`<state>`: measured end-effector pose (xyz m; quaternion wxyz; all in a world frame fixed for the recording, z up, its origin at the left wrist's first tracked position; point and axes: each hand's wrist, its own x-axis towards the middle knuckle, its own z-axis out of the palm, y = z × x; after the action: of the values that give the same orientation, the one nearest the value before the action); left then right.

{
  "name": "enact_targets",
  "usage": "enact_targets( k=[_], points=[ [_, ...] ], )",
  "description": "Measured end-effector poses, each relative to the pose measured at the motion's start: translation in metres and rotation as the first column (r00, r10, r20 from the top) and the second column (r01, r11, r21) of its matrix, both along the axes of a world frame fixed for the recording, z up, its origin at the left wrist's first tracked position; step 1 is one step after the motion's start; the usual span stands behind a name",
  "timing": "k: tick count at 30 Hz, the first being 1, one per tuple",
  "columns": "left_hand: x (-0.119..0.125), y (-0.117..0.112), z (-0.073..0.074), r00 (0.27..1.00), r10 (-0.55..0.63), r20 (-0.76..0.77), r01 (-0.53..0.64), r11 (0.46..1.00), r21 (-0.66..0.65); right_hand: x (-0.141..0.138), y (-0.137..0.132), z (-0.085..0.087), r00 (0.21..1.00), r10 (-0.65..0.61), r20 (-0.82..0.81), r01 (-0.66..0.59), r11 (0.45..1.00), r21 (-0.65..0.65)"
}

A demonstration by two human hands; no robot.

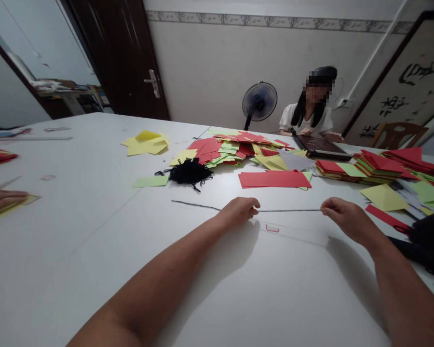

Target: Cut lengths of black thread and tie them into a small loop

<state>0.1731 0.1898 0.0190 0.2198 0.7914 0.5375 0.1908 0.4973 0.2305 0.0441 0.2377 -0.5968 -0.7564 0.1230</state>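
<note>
A thin dark string (289, 210) is stretched taut between my two hands above the white table (94, 231). My left hand (240, 210) pinches it near the middle, and a loose tail runs off to the left along the table. My right hand (342, 214) pinches the other end with its fingers closed. A small red-outlined rectangle (272, 228) lies on the table just below the string.
A black bundle of strings (190, 172) lies beyond my left hand, by heaps of red, yellow and green paper (238, 147). A red sheet (273, 179) lies ahead. A seated person (313, 113) works across the table. Another person's hand (2, 200) rests at left. A fan (259, 102) stands behind.
</note>
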Motion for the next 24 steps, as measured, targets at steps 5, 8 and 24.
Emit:
enact_targets(
  k=[5, 8, 24],
  points=[
    [-0.01, 0.002, 0.005, 1.0, -0.02, -0.015, 0.02, 1.0, 0.02, -0.002, 0.0, -0.008, 0.998, 0.012, 0.057, -0.009, 0.998, -0.058],
    [-0.014, 0.002, 0.008, 1.0, -0.002, -0.016, 0.002, 0.999, 0.037, -0.001, 0.001, -0.013, 0.992, 0.028, 0.123, -0.014, 0.994, -0.111],
    [-0.004, -0.007, 0.03, 0.992, -0.06, 0.111, 0.046, 0.99, 0.131, -0.146, -0.057, 0.01, 0.908, 0.231, -0.348, -0.287, 0.951, -0.119]
  ],
)
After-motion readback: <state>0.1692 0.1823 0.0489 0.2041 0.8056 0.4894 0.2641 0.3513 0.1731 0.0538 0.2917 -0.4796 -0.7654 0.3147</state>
